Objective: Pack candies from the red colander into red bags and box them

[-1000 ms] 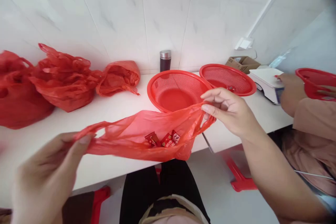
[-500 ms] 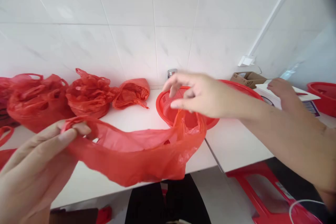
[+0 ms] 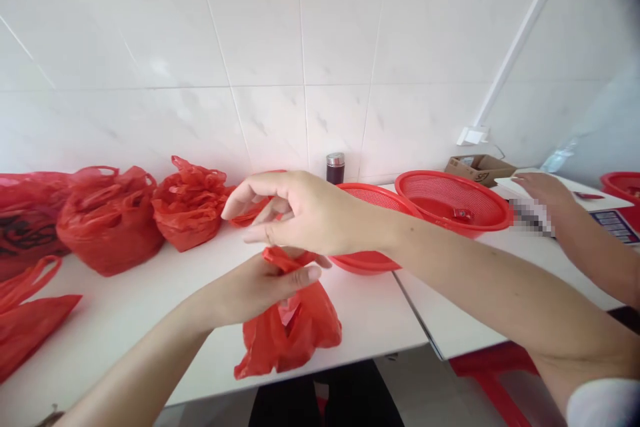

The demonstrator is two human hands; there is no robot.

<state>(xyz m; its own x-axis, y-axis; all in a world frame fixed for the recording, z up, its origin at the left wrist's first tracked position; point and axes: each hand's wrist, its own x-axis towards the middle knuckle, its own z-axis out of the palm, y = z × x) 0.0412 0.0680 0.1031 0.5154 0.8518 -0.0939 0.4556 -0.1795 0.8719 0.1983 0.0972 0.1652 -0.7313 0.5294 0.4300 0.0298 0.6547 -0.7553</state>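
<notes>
Front of the table (image 3: 400, 313): red bag (image 3: 320, 323) hangs from the left hand (image 3: 265, 290), its handle part pinched between thumb and fingers. Mouth bunched, a gap below the grip; no knot seen, so it looks gathered but not closed off. Contents hidden; cannot tell if its base touches the table.

Right hand (image 3: 310, 210) just above the left, fingers half bent and apart, nothing visible in them.

At far left, a loose red bag (image 3: 30, 337) lies low, handle loop up.

Beyond: near basket (image 3: 367, 263), mostly behind the right wrist; how much it holds, cannot tell. Two bulging red bags (image 3: 110, 223) (image 3: 193, 210) stand by the wall, full by my judgement, that share apparently done. Second basket (image 3: 440, 188) has a few small packets (image 3: 463, 215) in it, much bare floor showing; those are not bagged.

Furthest: dark flask (image 3: 335, 172), cardboard box (image 3: 483, 170), a co-worker's hand (image 3: 543, 188) at a white-topped device (image 3: 610, 200).
</notes>
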